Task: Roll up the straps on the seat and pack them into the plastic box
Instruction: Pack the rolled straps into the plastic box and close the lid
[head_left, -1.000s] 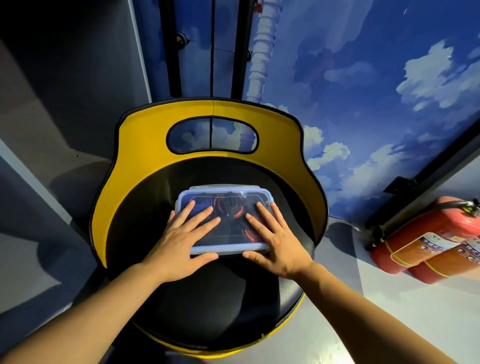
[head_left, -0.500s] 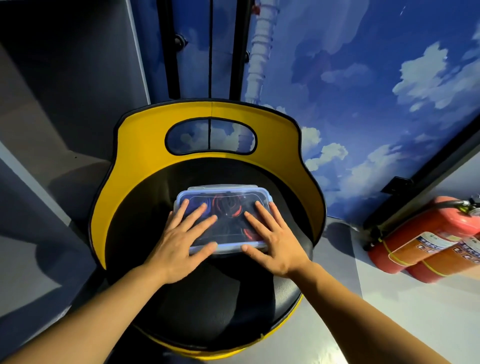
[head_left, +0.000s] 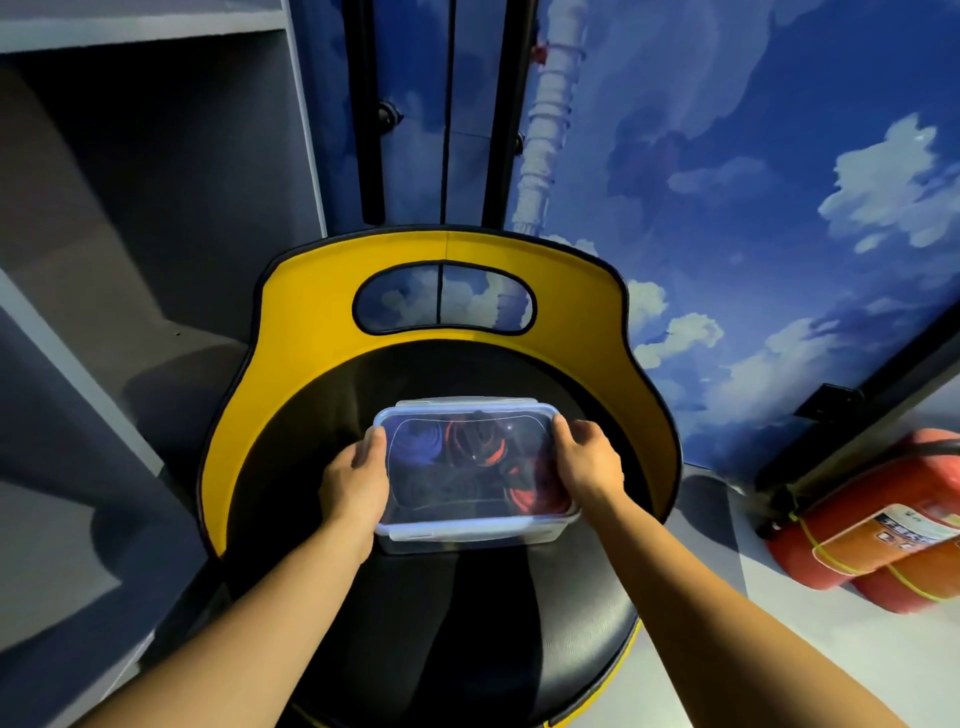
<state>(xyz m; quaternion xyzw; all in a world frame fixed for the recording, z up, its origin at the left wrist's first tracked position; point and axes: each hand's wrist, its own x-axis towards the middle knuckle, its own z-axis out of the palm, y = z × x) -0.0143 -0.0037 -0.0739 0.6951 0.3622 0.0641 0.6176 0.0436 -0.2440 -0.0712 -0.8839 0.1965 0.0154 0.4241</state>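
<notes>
Straps (head_left: 470, 457), rolled, blue and red-orange and dark, packed inside plastic box (head_left: 472, 473), seen through clear lid (head_left: 467, 415). Box on black cushion of seat (head_left: 519, 623), yellow backrest just behind. Left hand (head_left: 356, 480) clamped on left short side, thumb over lid rim, fingers curled down the wall. Right hand (head_left: 587, 457) the same on right short side. Both grips holding the box, neither loose. Near edge of box possibly lifted a little off the cushion; hard to tell through wide-angle distortion and motion blur.

Packing judged done; what remains looks like latching side flaps or carrying the box off.

Risks from here:
- Lid not fully seated. Latch tabs too blurred to read, so a lift by the rim could pop the lid and spill rolls.
- Rolls loose inside, likely to shift and unwind if box tips toward the near side.
- Smooth plastic walls under a side squeeze alone: slip likely unless fingers hook beneath the rim.
- Soft curved cushion: box apt to slide forward off seat if set down tilted.

Red fire extinguishers (head_left: 872, 530) lying at right on floor, well apart from the seat. Cloud-painted wall (head_left: 753, 182) behind.
</notes>
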